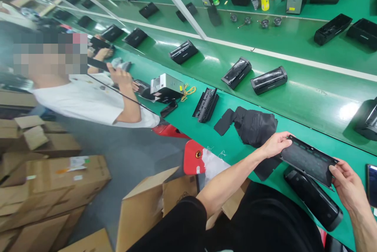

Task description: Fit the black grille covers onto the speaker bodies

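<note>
At the left, cardboard boxes are stacked on the floor, and a co-worker in a white shirt sits along the green counter. Next come a metal box with a yellow cord and a slotted black part, a strip of green surface showing between them. The counter's near edge slants down past a red stool; its far edge is a dark seam beside the belt. Black sheets lie in a loose pile. The left hand pinches the left end of a black panel, thumb on top. The panel is a thin rectangle with a greyish, faintly mottled face, a narrow rim and slots along its far side, held tilted over the counter. A black housing lies partly behind it; whether they touch, I cannot tell. The right hand grasps the panel's right end, thumb over the face. Green surface shows between panel and seam, and between that hand and a phone at the right.
</note>
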`<state>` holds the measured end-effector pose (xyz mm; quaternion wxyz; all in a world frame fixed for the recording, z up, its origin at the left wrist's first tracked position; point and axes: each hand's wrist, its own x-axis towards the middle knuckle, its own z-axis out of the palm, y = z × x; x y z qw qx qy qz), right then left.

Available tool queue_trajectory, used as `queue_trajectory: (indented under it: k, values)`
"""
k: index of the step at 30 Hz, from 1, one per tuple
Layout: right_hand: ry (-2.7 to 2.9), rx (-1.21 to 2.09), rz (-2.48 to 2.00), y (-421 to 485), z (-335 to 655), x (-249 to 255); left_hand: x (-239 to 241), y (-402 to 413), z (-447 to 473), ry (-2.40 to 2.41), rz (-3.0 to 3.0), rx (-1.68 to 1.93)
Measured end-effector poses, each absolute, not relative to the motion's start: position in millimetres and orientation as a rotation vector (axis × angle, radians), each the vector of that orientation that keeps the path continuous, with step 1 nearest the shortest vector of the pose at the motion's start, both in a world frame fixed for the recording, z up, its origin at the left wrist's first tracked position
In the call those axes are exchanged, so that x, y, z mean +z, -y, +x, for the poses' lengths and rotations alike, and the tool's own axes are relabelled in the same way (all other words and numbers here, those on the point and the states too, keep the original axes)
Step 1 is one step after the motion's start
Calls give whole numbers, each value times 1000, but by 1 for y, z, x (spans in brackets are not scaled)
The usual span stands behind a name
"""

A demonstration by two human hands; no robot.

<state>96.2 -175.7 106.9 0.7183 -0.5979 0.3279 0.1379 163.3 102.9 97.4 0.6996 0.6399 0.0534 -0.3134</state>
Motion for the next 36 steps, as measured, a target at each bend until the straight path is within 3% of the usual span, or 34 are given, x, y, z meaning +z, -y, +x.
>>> queue_trajectory:
  k: [26,36]
  values:
    - [-765,294,-1320,167,99,109,84,-100,161,-150,1299,-663]
    - [-731,310,-1367,173,95,97,88,-97,168,-98,1677,-602]
